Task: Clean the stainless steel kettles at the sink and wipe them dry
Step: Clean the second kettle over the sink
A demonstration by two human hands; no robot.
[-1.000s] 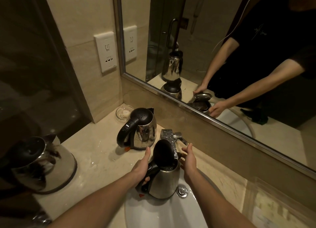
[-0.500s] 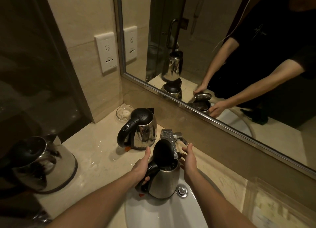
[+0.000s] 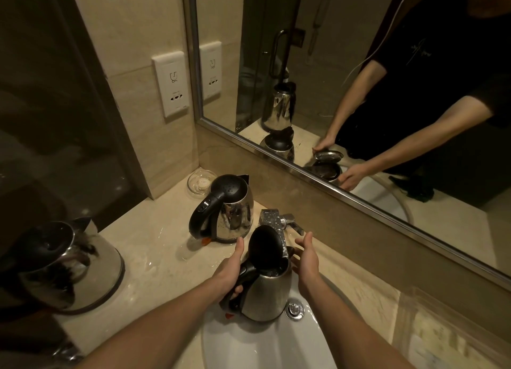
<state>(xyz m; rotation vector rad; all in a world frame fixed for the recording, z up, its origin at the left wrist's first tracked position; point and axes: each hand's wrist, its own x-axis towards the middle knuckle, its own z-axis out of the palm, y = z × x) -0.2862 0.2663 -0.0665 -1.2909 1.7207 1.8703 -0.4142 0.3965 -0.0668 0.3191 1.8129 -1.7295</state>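
Change: almost nothing is shifting across the last second; both hands and the open kettle are keeping their places over the basin.
Meaning for the task: this is reading as a hold during rinsing or filling, so the washing of this kettle is judged unfinished and the wiping not begun.
Sink: sitting nearest, at the counter's front edge, its white basin lying under the held kettle.
Held kettle: standing upright above the basin's rear edge, its black lid standing open toward the tap.
Left hand: gripping the black handle, fingers curling round it, thumb pointing up beside the lid.
Right hand: hovering just beside the kettle's spout side, fingers straight and spread; contact with the rim cannot be told.
Tap: rising behind the open lid; whether water is running cannot be told.
Second kettle: standing lid down on the counter, beyond and left of the tap, droplets showing on its steel.
Third kettle: waiting at the counter's left edge, well apart from both hands.
Glass dish: lying in the counter's far left corner.
Mirror: running along the back wall, reflecting arms and kettles.
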